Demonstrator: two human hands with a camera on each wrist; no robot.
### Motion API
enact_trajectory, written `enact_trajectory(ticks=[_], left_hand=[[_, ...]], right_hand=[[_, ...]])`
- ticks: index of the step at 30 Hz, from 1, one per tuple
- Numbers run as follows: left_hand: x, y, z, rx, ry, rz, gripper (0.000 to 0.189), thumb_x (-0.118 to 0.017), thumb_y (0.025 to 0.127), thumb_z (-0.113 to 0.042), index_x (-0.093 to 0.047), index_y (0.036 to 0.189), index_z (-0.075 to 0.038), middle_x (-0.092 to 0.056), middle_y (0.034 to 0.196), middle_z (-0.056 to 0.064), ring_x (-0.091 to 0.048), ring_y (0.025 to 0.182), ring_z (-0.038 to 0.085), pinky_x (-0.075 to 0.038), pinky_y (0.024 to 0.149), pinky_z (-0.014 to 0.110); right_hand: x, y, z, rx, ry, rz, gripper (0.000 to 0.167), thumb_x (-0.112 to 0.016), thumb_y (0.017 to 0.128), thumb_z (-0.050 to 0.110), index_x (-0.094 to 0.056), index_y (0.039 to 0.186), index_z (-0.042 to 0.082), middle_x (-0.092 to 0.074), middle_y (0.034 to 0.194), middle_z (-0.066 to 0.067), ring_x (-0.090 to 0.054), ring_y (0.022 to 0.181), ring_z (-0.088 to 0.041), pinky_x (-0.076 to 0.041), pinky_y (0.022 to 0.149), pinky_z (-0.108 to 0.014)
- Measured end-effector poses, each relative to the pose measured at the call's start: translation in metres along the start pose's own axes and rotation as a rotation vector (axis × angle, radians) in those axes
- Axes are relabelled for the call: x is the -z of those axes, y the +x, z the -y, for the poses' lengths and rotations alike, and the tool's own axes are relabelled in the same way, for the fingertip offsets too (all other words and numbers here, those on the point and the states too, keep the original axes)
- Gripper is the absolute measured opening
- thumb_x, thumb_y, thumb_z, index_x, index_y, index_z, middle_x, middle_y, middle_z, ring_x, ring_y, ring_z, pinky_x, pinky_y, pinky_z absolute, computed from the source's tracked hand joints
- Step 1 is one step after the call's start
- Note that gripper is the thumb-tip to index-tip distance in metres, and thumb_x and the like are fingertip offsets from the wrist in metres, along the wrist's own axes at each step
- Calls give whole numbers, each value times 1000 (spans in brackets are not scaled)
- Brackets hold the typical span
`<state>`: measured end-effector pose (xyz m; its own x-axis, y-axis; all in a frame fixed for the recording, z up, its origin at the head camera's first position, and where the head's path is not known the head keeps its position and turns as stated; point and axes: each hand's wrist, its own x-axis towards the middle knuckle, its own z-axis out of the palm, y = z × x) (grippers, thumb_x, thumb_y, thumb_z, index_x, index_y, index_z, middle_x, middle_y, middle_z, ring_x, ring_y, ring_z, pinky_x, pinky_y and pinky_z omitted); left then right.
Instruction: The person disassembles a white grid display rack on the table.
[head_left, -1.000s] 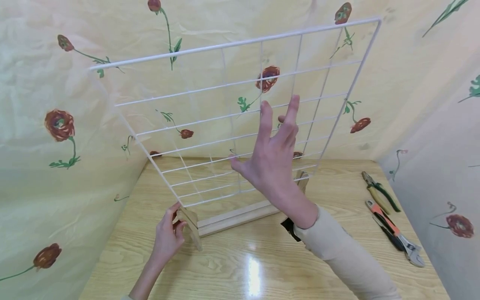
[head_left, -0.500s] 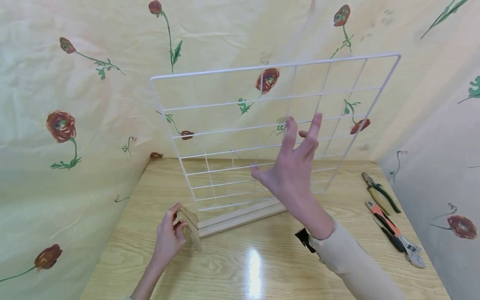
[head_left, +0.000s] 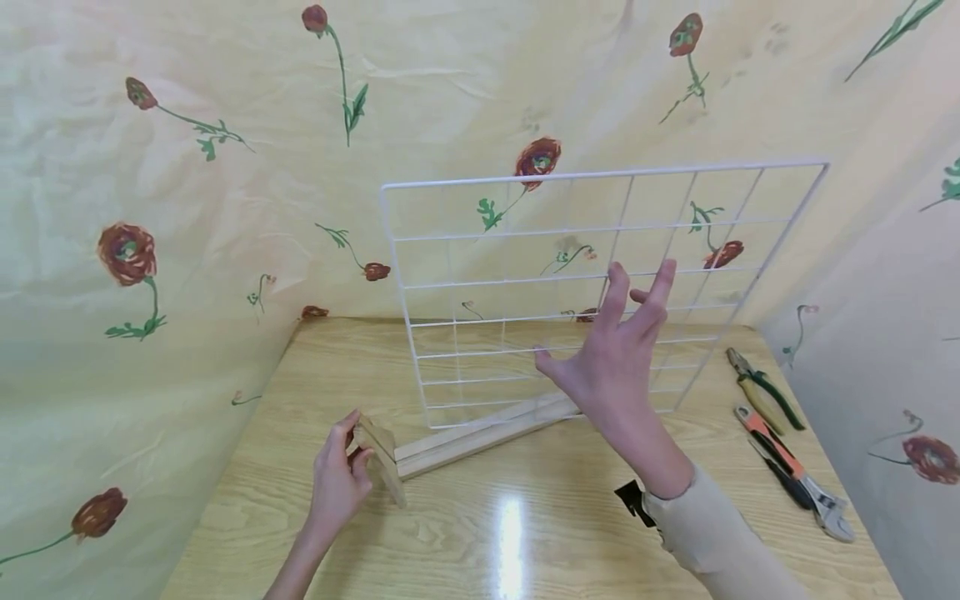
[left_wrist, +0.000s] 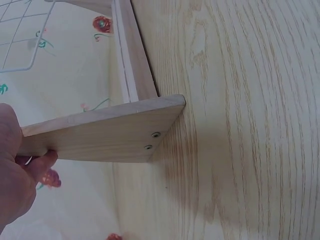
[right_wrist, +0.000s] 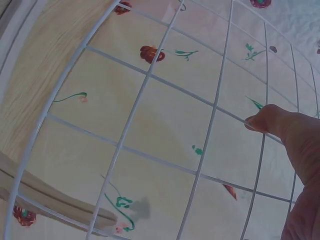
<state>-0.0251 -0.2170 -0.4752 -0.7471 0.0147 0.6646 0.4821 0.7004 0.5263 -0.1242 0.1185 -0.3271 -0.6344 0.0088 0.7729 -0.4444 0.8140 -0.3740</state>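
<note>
My right hand (head_left: 618,362) holds a white wire grid panel (head_left: 600,174) upright, its fingers spread across the wires. In the right wrist view the thumb (right_wrist: 270,120) presses at a wire crossing. My left hand (head_left: 337,479) pinches the upper end of a short wooden end board (head_left: 384,462) between thumb and fingers. That board stands tilted on the table; in the left wrist view two screw heads (left_wrist: 152,141) show on its outer face. Two long wooden slats (head_left: 480,437) run from it to the right, and the grid's lower edge overlaps them. Their far end is hidden behind the right forearm.
On the table's right side lie pliers (head_left: 757,392) with green and yellow handles, an adjustable wrench (head_left: 817,496) with an orange and black grip, and a black-handled tool (head_left: 787,483). Flower-patterned sheeting (head_left: 450,100) closes off the back and both sides.
The grid panel has moved right and down with my right hand, away from the end board's top, and now stands more level. My left hand and the wooden frame have stayed in place.
</note>
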Motion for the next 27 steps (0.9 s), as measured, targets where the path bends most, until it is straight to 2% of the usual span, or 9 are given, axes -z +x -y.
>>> enact_trajectory(ticks=[4, 11, 14, 16, 20, 23, 27], left_hand=[[0, -1, -2, 1, 12, -12, 63, -71, 68, 31, -47, 124, 16, -58, 112, 33, -63, 99, 49, -62, 68, 44], [1, -3, -2, 23, 9, -3, 60, -72, 71, 27, -46, 125, 17, -56, 112, 35, -63, 98, 50, -61, 74, 45], [2, -4, -1, 16, 13, -5, 60, -72, 71, 25, -46, 124, 17, -56, 113, 34, -64, 97, 47, -60, 79, 38], [2, -5, -1, 13, 12, -4, 60, -73, 71, 25, -46, 124, 17, -56, 113, 33, -65, 95, 45, -58, 84, 27], [3, -6, -1, -4, 6, -15, 63, -73, 70, 25, -46, 126, 18, -57, 112, 31, -65, 93, 41, -46, 92, 10], [3, -7, -2, -9, 4, -24, 64, -74, 70, 24, -45, 127, 18, -58, 110, 30, -65, 94, 43, -44, 94, 8], [4, -9, -2, 1, 20, -29, 62, -74, 71, 24, -45, 125, 19, -57, 112, 32, -64, 95, 46, -48, 93, 13]], right_hand=[[0, -4, -5, 0, -19, 12, 129, -99, 50, 26, -18, 148, 4, 5, 155, -34, -33, 118, -50, -47, 89, -64], [-6, -12, -11, 34, -8, -15, 131, -99, 47, 19, -17, 149, 7, 6, 155, -34, -33, 116, -51, -47, 79, -62], [-6, -15, -13, 25, -15, -1, 132, -100, 46, 20, -17, 148, 6, 7, 155, -34, -32, 117, -52, -48, 80, -63], [-6, -17, -15, 16, -20, 11, 133, -101, 46, 21, -17, 148, 5, 7, 154, -34, -32, 118, -52, -47, 81, -65], [-7, -20, -17, 11, -23, 19, 134, -101, 45, 21, -17, 148, 5, 7, 154, -33, -32, 117, -52, -47, 82, -64], [-8, -23, -18, 9, -10, 17, 134, -101, 45, 20, -17, 148, 6, 7, 154, -34, -32, 116, -51, -46, 81, -63], [-9, -26, -19, 7, -10, 21, 134, -101, 45, 20, -17, 148, 6, 8, 155, -33, -33, 114, -51, -46, 79, -62]])
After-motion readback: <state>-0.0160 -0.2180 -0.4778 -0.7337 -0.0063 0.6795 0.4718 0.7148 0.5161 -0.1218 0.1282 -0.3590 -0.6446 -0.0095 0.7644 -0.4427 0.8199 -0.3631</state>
